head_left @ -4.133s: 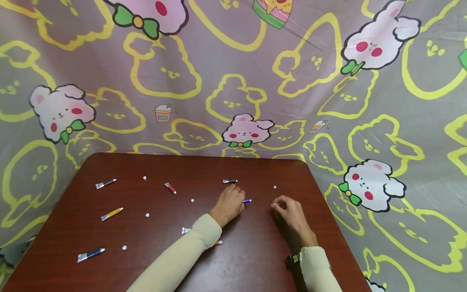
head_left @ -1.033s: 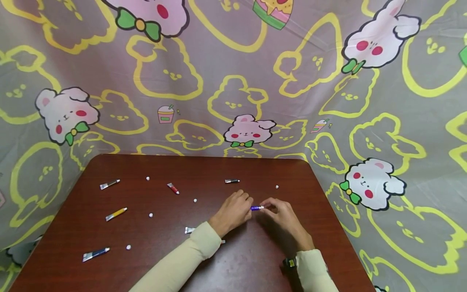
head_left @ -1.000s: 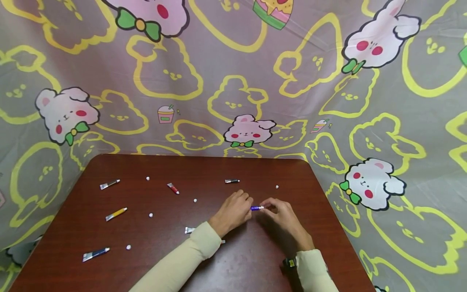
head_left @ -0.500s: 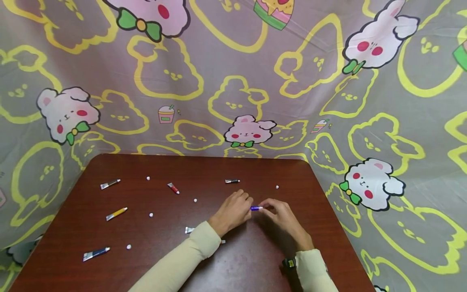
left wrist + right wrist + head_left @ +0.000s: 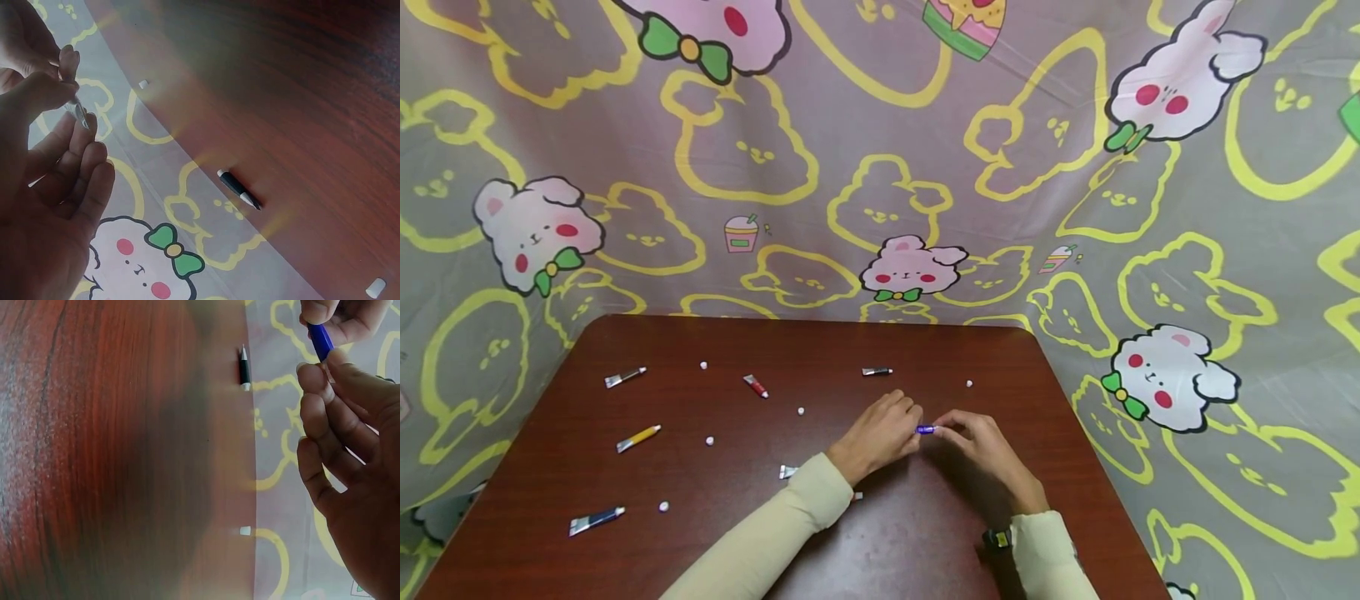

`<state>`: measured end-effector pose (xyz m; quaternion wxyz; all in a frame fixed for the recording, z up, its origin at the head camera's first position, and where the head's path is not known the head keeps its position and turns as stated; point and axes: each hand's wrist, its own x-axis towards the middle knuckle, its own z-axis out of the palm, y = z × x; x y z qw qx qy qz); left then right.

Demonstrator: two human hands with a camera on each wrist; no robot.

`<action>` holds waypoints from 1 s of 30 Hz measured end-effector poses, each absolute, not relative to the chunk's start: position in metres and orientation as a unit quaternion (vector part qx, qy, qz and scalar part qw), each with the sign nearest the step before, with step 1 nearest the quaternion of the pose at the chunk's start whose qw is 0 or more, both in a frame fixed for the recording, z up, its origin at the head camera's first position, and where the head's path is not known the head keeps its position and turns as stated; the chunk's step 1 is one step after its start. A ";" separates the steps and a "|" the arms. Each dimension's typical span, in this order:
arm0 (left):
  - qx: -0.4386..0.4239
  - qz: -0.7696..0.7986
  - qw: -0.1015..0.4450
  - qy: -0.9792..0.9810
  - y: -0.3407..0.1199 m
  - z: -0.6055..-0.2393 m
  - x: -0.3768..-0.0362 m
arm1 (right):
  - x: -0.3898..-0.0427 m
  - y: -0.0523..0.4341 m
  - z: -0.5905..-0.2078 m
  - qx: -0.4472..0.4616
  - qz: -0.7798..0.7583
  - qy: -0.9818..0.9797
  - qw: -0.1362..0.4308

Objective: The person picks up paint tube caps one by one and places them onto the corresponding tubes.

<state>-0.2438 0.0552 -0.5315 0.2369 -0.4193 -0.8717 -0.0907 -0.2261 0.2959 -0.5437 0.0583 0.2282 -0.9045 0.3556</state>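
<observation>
A small purple paint tube hangs just above the brown table, right of centre. My left hand grips its body, and my right hand pinches its right end with fingertips and thumb. In the right wrist view the purple paint tube runs from the left hand's fingers down to the right hand's fingertips. The left wrist view shows my left hand with a silvery tube end in its fingers. The tube's tip is hidden by the right fingers.
A black tube lies beyond the hands, with a white cap to its right. Left of the hands are a red tube, yellow tube, silver tube, blue tube and several loose caps. A cartoon-print cloth surrounds the table.
About four seconds ago the hands were apart, the left on the purple tube. Now they meet at the tube. Over the last second the white tip between them has gone from sight.
</observation>
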 end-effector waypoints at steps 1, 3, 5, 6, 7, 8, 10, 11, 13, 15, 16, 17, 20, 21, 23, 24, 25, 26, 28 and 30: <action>-0.420 -0.090 0.237 -0.872 0.055 -0.531 -0.244 | -0.226 0.297 -0.544 0.226 0.356 -0.905 0.056; -0.421 -0.089 0.237 -0.871 0.055 -0.531 -0.244 | -0.226 0.297 -0.544 0.224 0.360 -0.904 0.052; -0.423 -0.088 0.240 -0.869 0.056 -0.531 -0.243 | -0.226 0.298 -0.545 0.219 0.366 -0.903 0.049; -0.424 -0.088 0.243 -0.868 0.056 -0.531 -0.243 | -0.226 0.298 -0.545 0.217 0.369 -0.902 0.048; -0.424 -0.087 0.247 -0.867 0.056 -0.531 -0.243 | -0.225 0.298 -0.545 0.216 0.372 -0.901 0.051; -0.425 -0.085 0.250 -0.866 0.056 -0.531 -0.243 | -0.225 0.298 -0.546 0.217 0.376 -0.899 0.055; -0.426 -0.082 0.259 -0.863 0.057 -0.530 -0.242 | -0.225 0.297 -0.547 0.213 0.384 -0.896 0.062; -0.426 -0.081 0.262 -0.862 0.057 -0.530 -0.242 | -0.225 0.297 -0.547 0.209 0.391 -0.894 0.064; -0.424 -0.079 0.269 -0.861 0.057 -0.530 -0.242 | -0.225 0.296 -0.548 0.195 0.412 -0.888 0.064; -0.423 -0.082 0.274 -0.860 0.058 -0.529 -0.242 | -0.225 0.296 -0.549 0.180 0.436 -0.880 0.062; -0.422 -0.083 0.275 -0.860 0.058 -0.529 -0.242 | -0.225 0.295 -0.549 0.172 0.448 -0.875 0.059; -0.421 -0.086 0.276 -0.860 0.058 -0.529 -0.242 | -0.224 0.295 -0.548 0.163 0.460 -0.871 0.055; -0.419 -0.093 0.278 -0.859 0.058 -0.529 -0.242 | -0.222 0.294 -0.544 0.146 0.479 -0.865 0.046; -0.417 -0.093 0.276 -0.861 0.058 -0.529 -0.243 | -0.221 0.294 -0.542 0.142 0.482 -0.864 0.041; -0.415 -0.091 0.270 -0.864 0.058 -0.529 -0.243 | -0.220 0.294 -0.540 0.137 0.483 -0.864 0.035; -0.414 -0.090 0.267 -0.866 0.058 -0.529 -0.243 | -0.220 0.295 -0.540 0.137 0.482 -0.865 0.034; -0.413 -0.088 0.265 -0.867 0.058 -0.529 -0.243 | -0.220 0.295 -0.540 0.139 0.482 -0.864 0.034; -0.412 -0.086 0.262 -0.868 0.058 -0.529 -0.243 | -0.220 0.295 -0.540 0.140 0.481 -0.865 0.036; -0.412 -0.086 0.262 -0.869 0.057 -0.528 -0.242 | -0.220 0.296 -0.541 0.140 0.477 -0.867 0.038; -0.412 -0.088 0.263 -0.868 0.057 -0.527 -0.242 | -0.220 0.296 -0.541 0.140 0.475 -0.868 0.040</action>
